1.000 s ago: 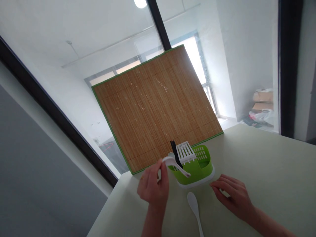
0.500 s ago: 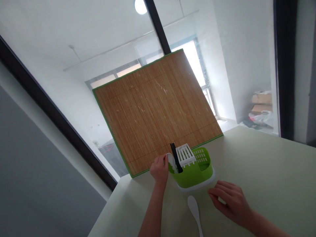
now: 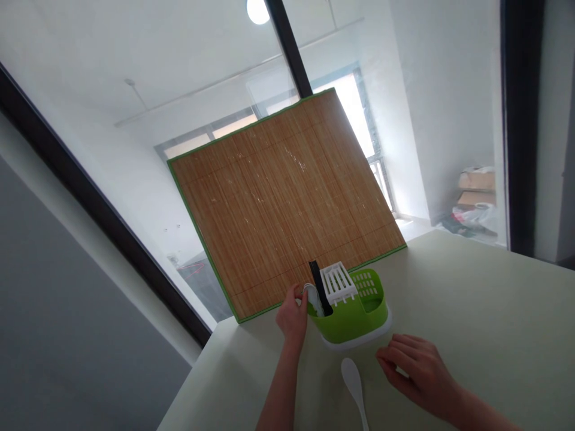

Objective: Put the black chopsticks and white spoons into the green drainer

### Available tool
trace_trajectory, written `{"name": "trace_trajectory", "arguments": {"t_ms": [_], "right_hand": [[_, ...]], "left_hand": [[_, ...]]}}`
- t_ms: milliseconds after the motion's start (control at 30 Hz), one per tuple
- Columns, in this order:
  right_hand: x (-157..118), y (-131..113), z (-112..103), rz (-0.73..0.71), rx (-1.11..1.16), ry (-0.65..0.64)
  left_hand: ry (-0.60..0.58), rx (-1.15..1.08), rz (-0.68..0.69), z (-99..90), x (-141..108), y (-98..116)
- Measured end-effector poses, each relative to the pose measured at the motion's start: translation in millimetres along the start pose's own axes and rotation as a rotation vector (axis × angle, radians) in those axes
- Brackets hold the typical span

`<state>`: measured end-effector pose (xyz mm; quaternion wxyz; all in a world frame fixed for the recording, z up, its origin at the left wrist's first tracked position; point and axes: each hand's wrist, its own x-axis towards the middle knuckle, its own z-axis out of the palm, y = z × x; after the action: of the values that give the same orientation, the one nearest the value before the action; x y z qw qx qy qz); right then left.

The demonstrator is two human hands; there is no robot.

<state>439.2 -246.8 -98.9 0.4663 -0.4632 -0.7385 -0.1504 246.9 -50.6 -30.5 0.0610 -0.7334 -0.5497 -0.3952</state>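
Note:
My left hand (image 3: 293,317) is at the left end of a green utensil caddy (image 3: 348,321) with a white base. Its fingers pinch the upper edge of a white spoon (image 3: 313,298), whose lower part is hidden inside the caddy. Beside that spoon, a bundle of black chopsticks (image 3: 320,287) leans upright in the same end. A white slotted rack (image 3: 338,281) sits across the caddy's middle. My right hand (image 3: 417,371) rests over the table to the right, fingers curled together and nothing visible in them. Between my forearms lies another white spoon (image 3: 353,380), on the tabletop.
A bamboo mat (image 3: 287,203) with green edging leans against the glass behind the caddy. The pale table (image 3: 471,311) extends to the right. Beyond the glass, cardboard boxes (image 3: 477,179) and plastic bags are piled up.
My left hand has shifted slightly right and its fingers have changed position at the white spoon. My right hand has dropped a little. The caddy and the loose spoon stay in place.

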Motion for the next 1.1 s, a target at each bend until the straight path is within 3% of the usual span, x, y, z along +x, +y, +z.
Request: {"name": "trace_trajectory", "arguments": {"t_ms": [100, 167, 300, 400, 533, 633, 767, 967, 1100], "right_hand": [[1, 1, 2, 0.103, 0.001, -0.090], [1, 0, 5, 0.233, 0.025, -0.192], [-3, -2, 18, 0.483, 0.064, -0.392], [-10, -7, 31, 0.546, 0.097, -0.496], [-18, -16, 44, 0.546, 0.106, -0.562], [-21, -18, 47, 0.548, 0.083, -0.581], [-24, -16, 49, 0.556, 0.071, -0.565], [-23, -20, 53, 0.556, 0.189, -0.503], [-22, -21, 57, 0.508, 0.266, -0.472]], "left_hand": [[0.081, -0.068, -0.009, -9.9, -21, -6], [0.042, -0.127, 0.011, -15.1, -42, -13], [-0.277, -0.213, 0.045, -16.0, -88, -20], [-0.477, -0.236, 0.011, -9.4, -113, -17], [-0.609, -0.230, -0.040, -1.2, -130, -6], [-0.640, -0.176, -0.032, 0.6, -136, 1], [-0.563, -0.199, -0.025, -1.7, -139, 7], [-0.204, -0.565, -0.046, -11.2, -135, 17], [0.070, -0.500, 0.200, -23.7, -136, 22]]}}
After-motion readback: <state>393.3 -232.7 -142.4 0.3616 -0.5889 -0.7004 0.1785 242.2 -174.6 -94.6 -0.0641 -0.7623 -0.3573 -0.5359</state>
